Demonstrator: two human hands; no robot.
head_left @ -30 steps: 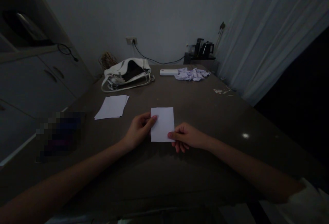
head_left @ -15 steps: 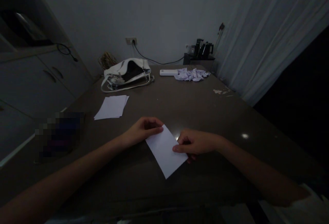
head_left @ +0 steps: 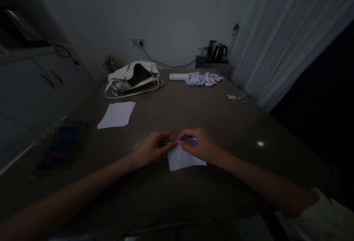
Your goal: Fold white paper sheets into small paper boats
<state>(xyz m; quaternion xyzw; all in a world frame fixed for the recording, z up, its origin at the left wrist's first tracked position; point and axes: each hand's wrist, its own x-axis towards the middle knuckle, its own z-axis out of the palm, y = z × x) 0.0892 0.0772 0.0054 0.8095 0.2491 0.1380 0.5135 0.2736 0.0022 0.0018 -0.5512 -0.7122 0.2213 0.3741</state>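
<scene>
Head cam: paper stack [head_left: 116, 114] far left, then left hand [head_left: 153, 148] and right hand [head_left: 200, 147] pinching the white sheet [head_left: 184, 158] at its top edge on the table [head_left: 193, 112]. Looks mid-fold, though it's dim. I'd line up corners before creasing.

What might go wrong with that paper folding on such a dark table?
The room is dim, so the folded sheet could crease crooked where both hands pinch its top edge: left hand, right hand. The sheet lies on a glossy table and may slide as it is pressed. The loose paper stack nearby could be brushed by the left forearm.
</scene>
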